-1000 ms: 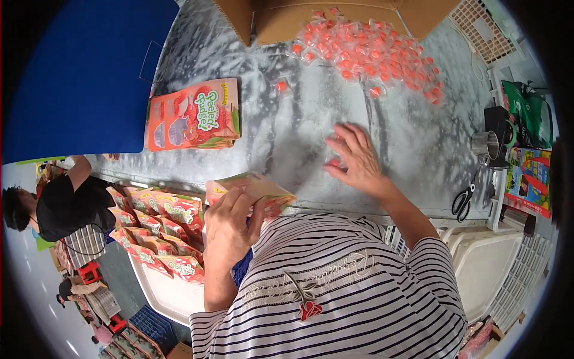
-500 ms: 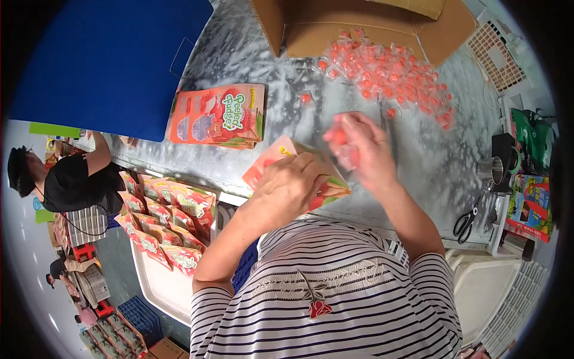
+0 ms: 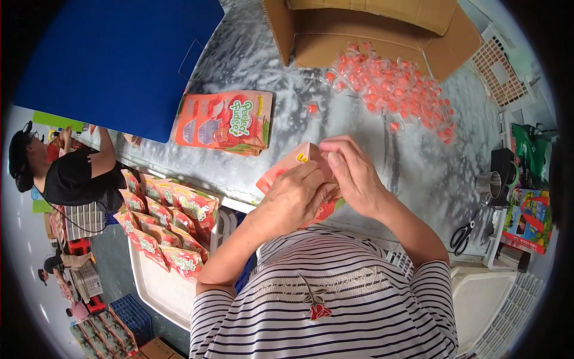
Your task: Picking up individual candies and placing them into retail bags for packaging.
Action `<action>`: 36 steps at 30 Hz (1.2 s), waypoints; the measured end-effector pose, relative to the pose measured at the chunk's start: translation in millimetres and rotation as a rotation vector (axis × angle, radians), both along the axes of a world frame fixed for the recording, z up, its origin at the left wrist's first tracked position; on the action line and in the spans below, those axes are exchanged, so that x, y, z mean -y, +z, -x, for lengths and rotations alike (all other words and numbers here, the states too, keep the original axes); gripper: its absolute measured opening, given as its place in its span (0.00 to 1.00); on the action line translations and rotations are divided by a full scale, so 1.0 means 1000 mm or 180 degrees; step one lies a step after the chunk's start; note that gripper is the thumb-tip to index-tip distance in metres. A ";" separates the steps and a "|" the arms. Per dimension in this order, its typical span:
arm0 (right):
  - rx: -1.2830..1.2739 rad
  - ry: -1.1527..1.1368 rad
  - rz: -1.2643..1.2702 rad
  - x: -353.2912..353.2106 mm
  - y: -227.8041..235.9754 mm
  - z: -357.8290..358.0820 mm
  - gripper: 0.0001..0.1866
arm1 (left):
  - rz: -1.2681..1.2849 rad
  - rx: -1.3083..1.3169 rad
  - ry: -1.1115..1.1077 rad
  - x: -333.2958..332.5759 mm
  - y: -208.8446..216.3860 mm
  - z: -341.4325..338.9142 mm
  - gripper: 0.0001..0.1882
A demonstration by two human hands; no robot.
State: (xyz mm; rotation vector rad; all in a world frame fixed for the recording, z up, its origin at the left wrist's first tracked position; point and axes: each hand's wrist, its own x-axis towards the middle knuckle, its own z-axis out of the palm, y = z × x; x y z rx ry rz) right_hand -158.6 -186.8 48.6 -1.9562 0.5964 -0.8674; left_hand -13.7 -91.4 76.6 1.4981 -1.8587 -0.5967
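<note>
My left hand [image 3: 293, 194] is closed around a pink-red stand-up pouch [image 3: 276, 172], which is tilted above the table just in front of me. Against the pouch's upper right side, at its mouth, is my right hand [image 3: 357, 179], fingers curled; what they hold is hidden. Beyond my hands lies a heap of red candies [image 3: 397, 90] in clear wrappers. One loose wrapped candy [image 3: 313, 109] sits left of the heap. A stack of flat pouches [image 3: 230, 122] of the same kind rests to the left of my hands.
A cardboard box [image 3: 359, 51] stands open behind the candies. At lower left, several filled pouches [image 3: 161, 218] stand on a white tray [image 3: 152, 287]. A large blue panel [image 3: 113, 66] covers the upper left. Black scissors [image 3: 461, 237] lie at right, near a metal cup [image 3: 489, 184]. A co-worker [image 3: 78, 170] is at far left.
My right hand, which held wrapped candies beside the pouch, has moved left to the pouch's mouth; the candies no longer show in it. My left hand keeps its grip on the pouch.
</note>
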 end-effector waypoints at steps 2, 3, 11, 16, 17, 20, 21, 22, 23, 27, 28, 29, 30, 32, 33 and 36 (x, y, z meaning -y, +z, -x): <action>-0.0447 0.0123 0.0962 0.001 0.000 0.004 0.16 | 0.0131 0.0003 -0.0016 -0.002 0.002 0.004 0.07; -0.0450 0.0122 0.0958 0.004 0.004 0.005 0.16 | 0.0263 0.0008 -0.0033 -0.003 0.003 0.007 0.07; -0.0921 0.0315 0.0011 -0.002 0.019 0.007 0.35 | 0.0467 0.0176 -0.0188 -0.004 -0.004 0.018 0.11; -0.1407 0.0841 0.0707 0.005 0.019 0.019 0.42 | 0.1097 0.0465 -0.0126 -0.012 -0.004 0.028 0.10; -0.1141 0.0545 -0.0088 0.004 0.019 0.016 0.40 | 0.1184 0.0551 -0.0314 -0.018 -0.003 0.036 0.10; -0.0803 0.1123 -0.2047 -0.002 0.035 0.015 0.38 | 0.1056 0.0606 -0.0373 -0.013 -0.005 0.029 0.11; -0.0560 0.1340 -0.1960 -0.004 0.036 0.017 0.38 | 0.1049 0.0575 -0.0205 -0.008 -0.003 0.027 0.11; -0.0549 0.1343 -0.1972 -0.003 0.036 0.017 0.38 | 0.1026 0.0557 -0.0042 -0.005 -0.002 0.024 0.11; -0.0696 0.0960 -0.1614 0.000 0.036 0.015 0.38 | 0.1010 0.0566 -0.0043 -0.005 -0.003 0.023 0.11; -0.0913 0.0625 -0.1316 0.008 0.026 0.014 0.37 | 0.1199 0.0588 -0.0126 -0.012 -0.001 0.025 0.12; -0.1054 0.0888 -0.1627 0.010 0.026 0.015 0.37 | 0.1323 0.0596 -0.0202 -0.016 0.000 0.025 0.12; -0.0771 0.0891 -0.1786 0.019 0.011 0.015 0.37 | 0.1341 0.0619 -0.0179 -0.018 0.001 0.025 0.10; -0.0750 0.0683 -0.1935 0.034 -0.002 0.014 0.37 | 0.1354 0.0620 -0.0189 -0.020 0.003 0.022 0.10; -0.0878 -0.0034 -0.1144 0.073 -0.016 0.013 0.32 | 0.1023 0.0531 0.0190 -0.025 0.007 0.010 0.09; -0.1421 -0.0265 -0.0771 0.100 -0.028 0.016 0.28 | 0.0917 0.0227 0.0317 -0.027 0.012 0.007 0.08; -0.1961 -0.1444 0.1116 0.151 -0.096 0.038 0.26 | 0.0664 -0.0028 0.0622 -0.036 0.016 0.002 0.07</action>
